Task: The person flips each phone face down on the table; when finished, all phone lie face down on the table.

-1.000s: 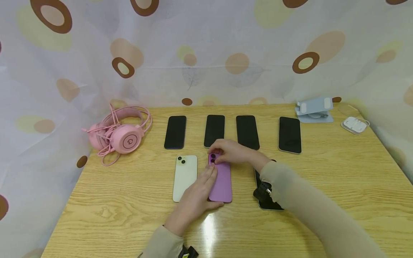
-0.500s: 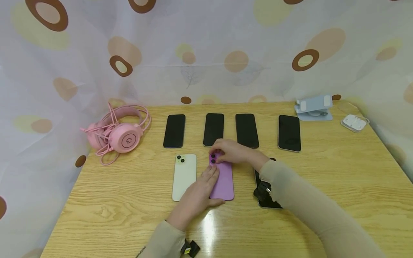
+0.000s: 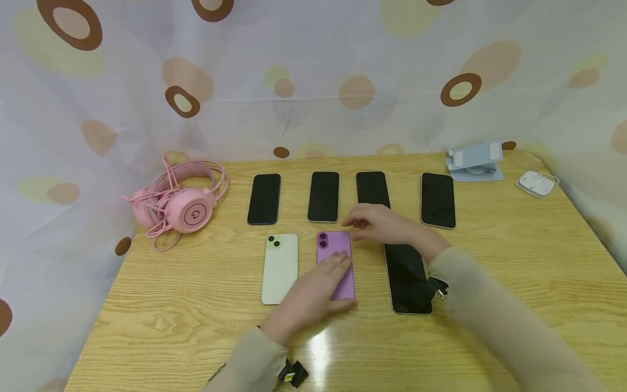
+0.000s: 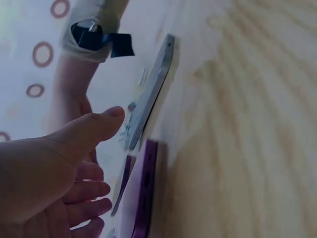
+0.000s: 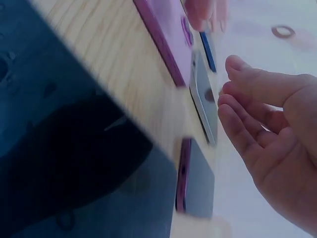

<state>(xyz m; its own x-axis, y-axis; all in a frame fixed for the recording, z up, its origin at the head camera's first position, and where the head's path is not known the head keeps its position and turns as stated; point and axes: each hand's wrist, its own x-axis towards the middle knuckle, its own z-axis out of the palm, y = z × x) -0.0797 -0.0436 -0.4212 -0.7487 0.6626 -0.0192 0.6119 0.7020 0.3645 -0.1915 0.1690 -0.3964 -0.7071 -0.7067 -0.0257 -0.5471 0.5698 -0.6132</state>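
A purple smartphone lies back up on the table, its two camera lenses at the upper left. My left hand rests across its lower part with fairly straight fingers, hiding some of its back. Just off the phone's upper right corner, my right hand hovers with loosely bent fingers. Nothing shows between those fingers in the right wrist view, where the same hand is seen from the side. Beneath the right forearm lies a larger black-screened phone. A pale phone is left of the purple one, also back up.
Along the back stand out several phones with dark screens, such as one black phone and another phone. Pink headphones sit at the left. A light-blue folding stand and white earphones in a case occupy the right rear.
My right hand has let go of the purple phone's camera end and moved right. The left hand has slid slightly right across the phone's back.
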